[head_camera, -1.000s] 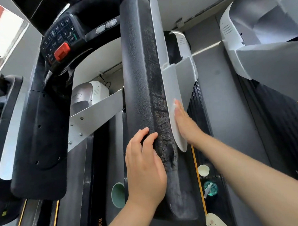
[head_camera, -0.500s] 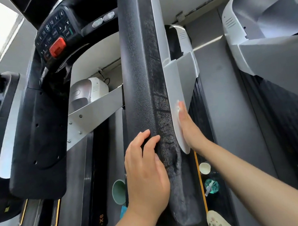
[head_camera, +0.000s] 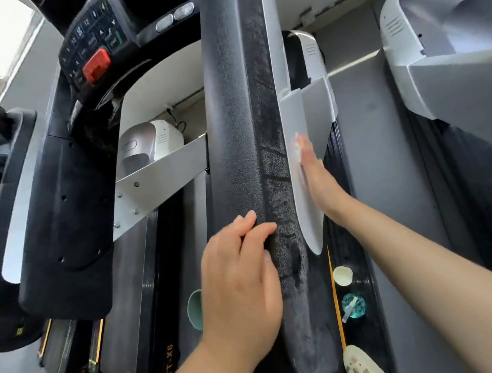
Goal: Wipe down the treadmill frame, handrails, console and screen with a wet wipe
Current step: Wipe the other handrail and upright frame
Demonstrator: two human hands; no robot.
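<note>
- One big black handrail (head_camera: pixel 236 130) runs up the middle of the view. Its top looks dusty and speckled.
- One grey frame panel (head_camera: pixel 304 183) sits along the right side of the handrail.
- One black console (head_camera: pixel 92 49) is at the upper left, with many small buttons and one red stop button (head_camera: pixel 96 64).
- Two hands are in view.
- The left hand (head_camera: pixel 240 288) lies flat on the handrail, fingers straight and loose. It holds nothing.
- The right hand (head_camera: pixel 318 180) presses flat on the grey frame panel, fingers straight.
- One wet wipe (head_camera: pixel 296 147) is under the right fingers, against the panel. It is white and blurry, so only a bit shows.
- Down on the treadmill deck by the right arm stand one small white cup (head_camera: pixel 342 275) and one teal spray bottle (head_camera: pixel 353 305).
- One green cup (head_camera: pixel 195 309) peeks out left of the left hand.
</note>
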